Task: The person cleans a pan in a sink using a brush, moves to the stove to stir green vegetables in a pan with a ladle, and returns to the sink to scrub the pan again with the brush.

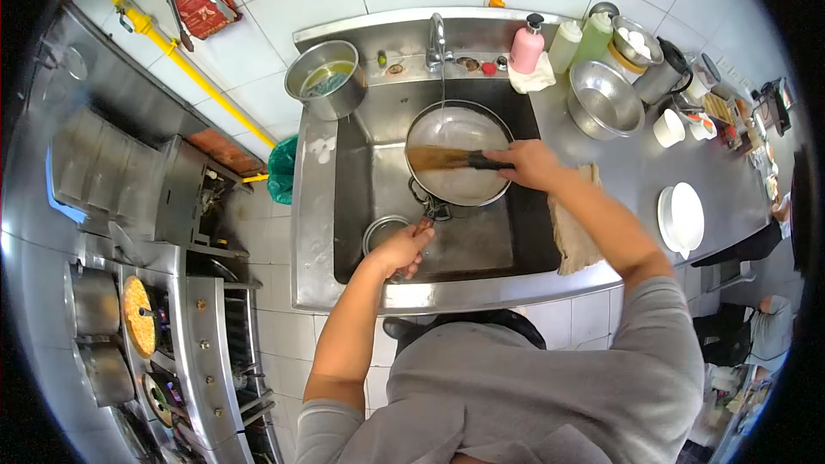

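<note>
A round wok (pixel 460 188) is held in the sink (pixel 361 198), with water running into it from the faucet (pixel 438 43). My left hand (pixel 402 251) is closed around the wok's handle (pixel 424 225) on the near side. In my right hand (pixel 530 163) is the dark handle of a bristled scrubbing brush (pixel 436 158), whose blurred tan bristles are over the wok's inside. Cloudy liquid covers part of the wok's bottom. Below the wok, a round metal vessel (pixel 378 228) sits in the sink, partly hidden by my left hand.
A metal pot (pixel 326 82) stands at the sink's back left corner. Along the right counter are a pink pump bottle (pixel 526 47), a steel bowl (pixel 604 103), white bowls (pixel 685 215) and a tan cloth (pixel 574 232). A stove (pixel 206 352) stands at left; people are at far right.
</note>
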Motion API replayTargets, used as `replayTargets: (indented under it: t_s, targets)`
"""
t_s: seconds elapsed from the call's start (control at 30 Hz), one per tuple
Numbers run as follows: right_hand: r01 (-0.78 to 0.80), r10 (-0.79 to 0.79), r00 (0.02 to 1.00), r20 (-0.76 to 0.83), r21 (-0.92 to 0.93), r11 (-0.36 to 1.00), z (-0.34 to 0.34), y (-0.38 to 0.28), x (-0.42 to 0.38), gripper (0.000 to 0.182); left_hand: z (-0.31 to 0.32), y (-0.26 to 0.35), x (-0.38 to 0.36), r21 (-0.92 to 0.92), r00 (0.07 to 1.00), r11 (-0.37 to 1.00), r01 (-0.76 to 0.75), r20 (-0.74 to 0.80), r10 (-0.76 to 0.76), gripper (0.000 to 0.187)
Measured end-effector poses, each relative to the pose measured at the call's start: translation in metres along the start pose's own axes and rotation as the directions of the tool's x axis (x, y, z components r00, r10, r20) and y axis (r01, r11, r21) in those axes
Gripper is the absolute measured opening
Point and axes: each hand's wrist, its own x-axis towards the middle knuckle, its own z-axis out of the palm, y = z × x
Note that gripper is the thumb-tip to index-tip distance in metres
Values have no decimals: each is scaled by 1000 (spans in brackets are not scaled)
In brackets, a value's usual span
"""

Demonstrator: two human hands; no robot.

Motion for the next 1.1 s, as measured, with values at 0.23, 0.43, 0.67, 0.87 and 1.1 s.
replayTargets:
  t_s: [0.23,0.43,0.67,0.87,1.1]
  targets:
    - [-81,158,892,424,-194,978,-76,27,-21,42,1,-27,26,49,995,997,-54,81,50,32]
    - [-394,397,918,12,147,907,61,31,31,39,18,-28,30,-104,994,994,-38,95,48,28]
    - [-137,194,862,469,-153,979,6,52,2,50,20,-34,32,-67,999,998,-20,-27,18,30]
    - [-478,457,877,148,160,864,54,11,55,53,-2,-29,31,-165,995,982,92,60,-83,28]
    - [-312,344,883,318,-151,938,9,0,13,42,-1,-35,27,-189,998,980,57,20,-54,29]
